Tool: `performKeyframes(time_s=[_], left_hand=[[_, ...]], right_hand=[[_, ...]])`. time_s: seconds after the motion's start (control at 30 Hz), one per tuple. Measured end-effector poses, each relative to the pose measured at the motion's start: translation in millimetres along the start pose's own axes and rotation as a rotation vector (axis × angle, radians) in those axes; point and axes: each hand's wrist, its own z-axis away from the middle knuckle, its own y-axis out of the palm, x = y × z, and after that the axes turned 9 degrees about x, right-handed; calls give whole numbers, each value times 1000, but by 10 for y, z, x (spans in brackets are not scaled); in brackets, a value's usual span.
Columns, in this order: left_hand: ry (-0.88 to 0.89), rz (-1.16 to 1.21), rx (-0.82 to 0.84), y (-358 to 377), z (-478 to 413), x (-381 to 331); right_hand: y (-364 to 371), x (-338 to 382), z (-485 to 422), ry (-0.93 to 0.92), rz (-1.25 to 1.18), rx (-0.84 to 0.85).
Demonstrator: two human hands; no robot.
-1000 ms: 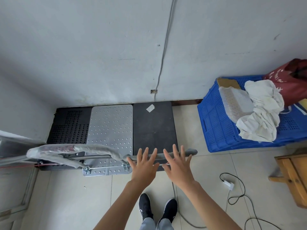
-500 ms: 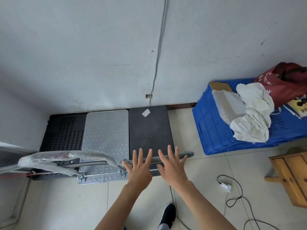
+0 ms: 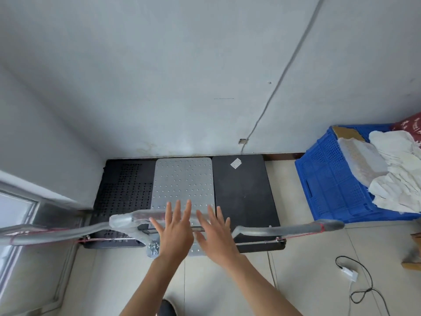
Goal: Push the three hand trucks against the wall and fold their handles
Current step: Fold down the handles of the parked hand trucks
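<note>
Three hand trucks stand side by side with their far ends at the wall: a black perforated one (image 3: 124,185) on the left, a silver studded one (image 3: 183,179) in the middle, a plain black one (image 3: 242,190) on the right. All three handles stand upright near me. The silver truck's plastic-wrapped handle (image 3: 134,218) crosses just behind my fingers. My left hand (image 3: 174,226) and my right hand (image 3: 215,231) hover over it, fingers spread, holding nothing. The right truck's grey handle (image 3: 287,228) reaches out to the right.
A blue crate (image 3: 328,179) with white cloths and a red bag stands at the right by the wall. A white charger with a black cable (image 3: 348,273) lies on the floor tiles. A wooden piece (image 3: 413,256) shows at the right edge. A window frame (image 3: 20,215) is at the left.
My view and both hands have shifted left, from the right black truck's handle to the silver truck's handle. Both hands stay open.
</note>
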Motion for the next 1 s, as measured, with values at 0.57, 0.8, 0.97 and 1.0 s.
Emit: performKeyframes(time_s=[0.57,0.8,0.97,1.0], left_hand=[[100,-49,166,-53,-528,1326],[135,-47,210,-129,-532,1349],[179,39,235,-191,-425,1473],[193,76,230,-230,-419,1563]], right_hand=[[402,717,-805,93,125,56],[398,783,-859,153,160,55],[429,1025,-931,152,196,46],[445,1137,-974,137,204,50]])
